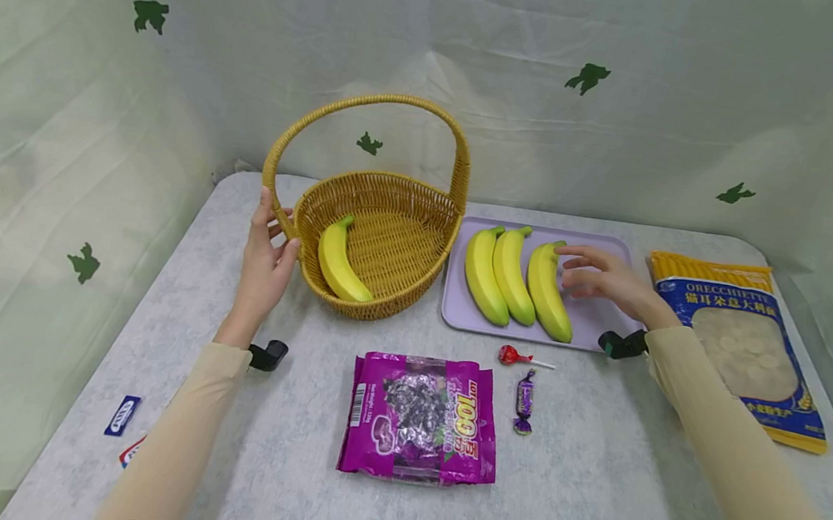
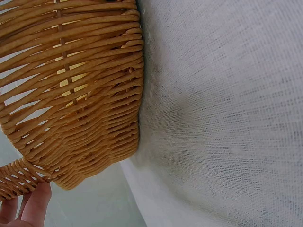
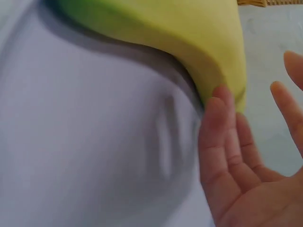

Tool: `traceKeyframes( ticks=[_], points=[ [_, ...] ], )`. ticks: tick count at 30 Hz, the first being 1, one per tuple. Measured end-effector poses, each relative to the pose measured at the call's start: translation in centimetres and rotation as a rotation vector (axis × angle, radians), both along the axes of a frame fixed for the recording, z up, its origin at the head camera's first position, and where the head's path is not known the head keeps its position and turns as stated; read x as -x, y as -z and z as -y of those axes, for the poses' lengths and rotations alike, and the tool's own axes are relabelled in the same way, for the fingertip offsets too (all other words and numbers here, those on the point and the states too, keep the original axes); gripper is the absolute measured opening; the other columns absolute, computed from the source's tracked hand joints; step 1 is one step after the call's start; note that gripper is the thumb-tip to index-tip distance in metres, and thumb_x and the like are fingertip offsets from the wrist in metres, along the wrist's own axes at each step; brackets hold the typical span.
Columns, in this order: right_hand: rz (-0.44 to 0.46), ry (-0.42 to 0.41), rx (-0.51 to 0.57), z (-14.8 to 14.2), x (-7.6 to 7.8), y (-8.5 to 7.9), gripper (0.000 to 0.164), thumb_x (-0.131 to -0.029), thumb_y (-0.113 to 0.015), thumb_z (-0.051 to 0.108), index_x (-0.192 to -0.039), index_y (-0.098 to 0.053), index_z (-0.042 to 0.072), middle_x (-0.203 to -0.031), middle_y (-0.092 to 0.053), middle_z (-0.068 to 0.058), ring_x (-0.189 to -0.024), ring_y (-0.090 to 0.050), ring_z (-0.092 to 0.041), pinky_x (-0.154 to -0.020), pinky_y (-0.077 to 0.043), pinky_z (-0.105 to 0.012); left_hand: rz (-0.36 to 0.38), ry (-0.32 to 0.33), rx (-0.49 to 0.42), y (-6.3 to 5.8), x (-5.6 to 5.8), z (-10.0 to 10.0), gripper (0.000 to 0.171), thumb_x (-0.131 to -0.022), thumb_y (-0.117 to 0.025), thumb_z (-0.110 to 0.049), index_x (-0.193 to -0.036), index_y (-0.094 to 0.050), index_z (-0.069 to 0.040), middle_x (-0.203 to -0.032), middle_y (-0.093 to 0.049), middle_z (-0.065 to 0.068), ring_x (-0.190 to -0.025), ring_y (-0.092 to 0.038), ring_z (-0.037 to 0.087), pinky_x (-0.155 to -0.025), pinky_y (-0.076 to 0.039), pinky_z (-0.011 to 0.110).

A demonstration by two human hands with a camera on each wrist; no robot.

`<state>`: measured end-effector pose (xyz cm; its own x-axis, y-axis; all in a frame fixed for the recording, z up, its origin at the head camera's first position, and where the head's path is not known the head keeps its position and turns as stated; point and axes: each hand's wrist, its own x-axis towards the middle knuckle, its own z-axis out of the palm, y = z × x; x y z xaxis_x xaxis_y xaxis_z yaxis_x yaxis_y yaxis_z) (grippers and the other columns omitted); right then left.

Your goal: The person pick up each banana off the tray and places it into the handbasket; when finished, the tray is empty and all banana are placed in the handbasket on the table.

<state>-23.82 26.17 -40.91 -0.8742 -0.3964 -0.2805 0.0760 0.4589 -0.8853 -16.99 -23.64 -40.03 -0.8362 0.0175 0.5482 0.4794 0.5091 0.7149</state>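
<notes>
My left hand (image 1: 266, 262) holds the wicker basket (image 1: 413, 293) by the lower left part of its tall handle (image 1: 371, 101). In the left wrist view, fingertips (image 2: 38, 203) curl against the handle's woven base. One banana (image 1: 341, 261) lies inside the basket. A lilac tray (image 1: 605, 337) to the right carries three more, side by side. Over its right half, my right hand (image 1: 610, 285) reaches to the rightmost banana (image 1: 549, 294). In the right wrist view, its fingers (image 3: 215, 137) are extended and spread beside that banana's end, not wrapped round it; whether they touch is unclear.
Nearer on the table lie a purple candy bag (image 1: 419, 419), a red lollipop (image 1: 513, 355) and a purple wrapped candy (image 1: 525, 400). An orecchiette pasta bag (image 1: 739, 350) is at the right. Small blue packet (image 1: 122, 416) sits at left, and a pale curtain (image 1: 472, 156) hangs behind.
</notes>
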Motion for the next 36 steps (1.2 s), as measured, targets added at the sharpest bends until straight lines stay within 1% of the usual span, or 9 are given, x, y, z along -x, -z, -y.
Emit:
traceKeyframes(
  ticks=[5, 8, 11, 18, 24, 27, 32, 36],
  points=[
    [0.020, -0.097, -0.042, 0.1, -0.6, 0.3, 0.064, -0.095, -0.060, 0.024, -0.151, -0.030, 0.013, -0.144, -0.031, -0.025, -0.117, -0.047, -0.037, -0.092, -0.047, -0.049, -0.016, 0.005, -0.001, 0.3, 0.4, 0.3, 0.080, -0.097, -0.048, 0.004, -0.154, -0.005, -0.034, -0.136, -0.035, 0.026, -0.119, -0.044, 0.044, -0.089, -0.044, 0.061],
    [0.029, -0.125, -0.052, 0.5, -0.9, 0.4, 0.066, -0.095, -0.060, 0.027, -0.152, -0.028, 0.016, -0.147, -0.027, -0.024, -0.121, -0.042, -0.038, -0.093, -0.046, -0.050, -0.021, 0.001, 0.003, 0.4, 0.5, 0.3, 0.081, -0.097, -0.048, 0.004, -0.154, -0.006, -0.034, -0.135, -0.036, 0.027, -0.119, -0.044, 0.044, -0.089, -0.045, 0.060],
    [0.024, -0.132, -0.084, 1.0, -1.0, 0.3, 0.068, -0.094, -0.061, 0.028, -0.152, -0.027, 0.019, -0.147, -0.025, -0.023, -0.124, -0.037, -0.039, -0.094, -0.045, -0.050, -0.020, -0.005, 0.010, 0.4, 0.5, 0.3, 0.080, -0.097, -0.047, 0.005, -0.154, -0.006, -0.035, -0.135, -0.035, 0.027, -0.119, -0.044, 0.043, -0.090, -0.044, 0.061],
    [-0.006, -0.124, -0.150, 2.2, -0.8, 0.4, 0.070, -0.092, -0.064, 0.030, -0.151, -0.029, 0.019, -0.146, -0.026, -0.021, -0.122, -0.034, -0.039, -0.089, -0.044, -0.047, -0.024, -0.011, 0.017, 0.3, 0.5, 0.2, 0.084, -0.097, -0.046, 0.006, -0.152, -0.006, -0.043, -0.134, -0.035, 0.027, -0.119, -0.044, 0.042, -0.091, -0.043, 0.061],
    [-0.025, -0.093, -0.173, 2.6, -0.7, 0.5, 0.067, -0.092, -0.064, 0.028, -0.149, -0.032, 0.017, -0.140, -0.032, -0.025, -0.116, -0.038, -0.039, -0.086, -0.045, -0.043, -0.017, -0.014, 0.010, 0.4, 0.5, 0.2, 0.083, -0.097, -0.046, 0.006, -0.152, -0.006, -0.042, -0.134, -0.034, 0.028, -0.120, -0.043, 0.041, -0.091, -0.043, 0.061],
    [-0.033, -0.071, -0.174, 2.4, -0.8, 0.5, 0.066, -0.092, -0.063, 0.028, -0.148, -0.032, 0.017, -0.137, -0.033, -0.026, -0.113, -0.040, -0.038, -0.085, -0.045, -0.041, -0.011, -0.019, 0.014, 0.4, 0.4, 0.2, 0.084, -0.097, -0.046, 0.006, -0.151, -0.005, -0.044, -0.134, -0.035, 0.027, -0.120, -0.043, 0.041, -0.092, -0.043, 0.061],
    [-0.040, -0.033, -0.155, 2.0, -1.2, 0.3, 0.067, -0.092, -0.063, 0.029, -0.149, -0.030, 0.017, -0.139, -0.031, -0.027, -0.114, -0.043, -0.039, -0.089, -0.048, -0.044, -0.010, -0.023, 0.016, 0.4, 0.4, 0.1, 0.087, -0.097, -0.046, 0.007, -0.150, -0.005, -0.049, -0.134, -0.035, 0.025, -0.120, -0.044, 0.041, -0.092, -0.043, 0.060],
    [-0.041, -0.023, -0.127, 1.9, -1.6, -0.3, 0.070, -0.092, -0.062, 0.032, -0.151, -0.026, 0.020, -0.144, -0.026, -0.026, -0.121, -0.039, -0.041, -0.093, -0.047, -0.050, -0.019, -0.019, 0.015, 0.4, 0.3, 0.1, 0.089, -0.096, -0.046, 0.008, -0.149, -0.005, -0.051, -0.134, -0.035, 0.028, -0.119, -0.043, 0.042, -0.091, -0.043, 0.061]
  ],
)
